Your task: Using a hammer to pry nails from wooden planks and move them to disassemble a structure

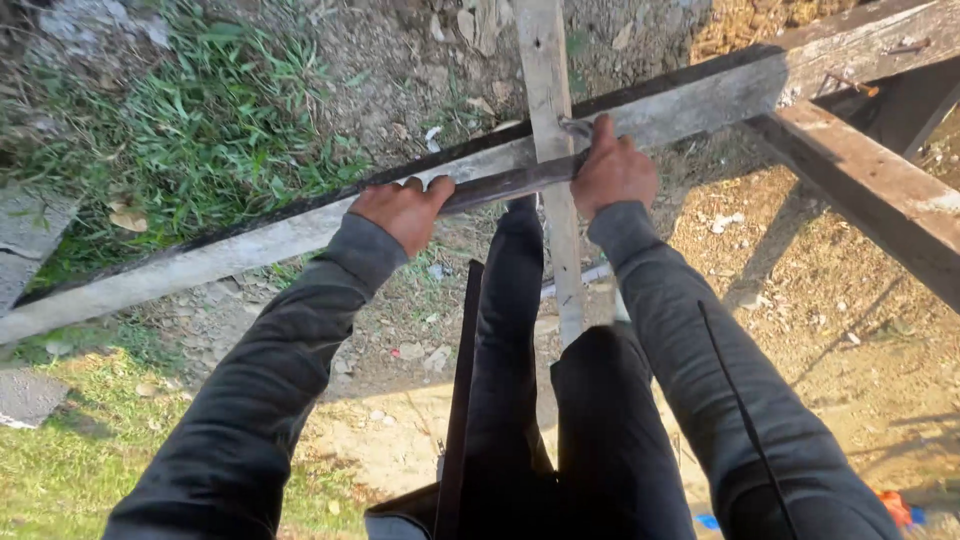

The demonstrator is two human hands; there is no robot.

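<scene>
We work best here by keeping both palms pressed flat along the dark metal bar (pixel 505 185) where it lies on the top edge of the long timber beam (pixel 250 245), holding it steady against the wood. Our left hand (pixel 400 212) curls shut over the bar's left end, fingers wrapped down over the beam's edge. Further right, our right hand (pixel 612 172) clamps closed on the bar's other end just where the thin upright batten (pixel 548 90) crosses the beam, with the second rough beam (pixel 870 190) at the far right.
</scene>
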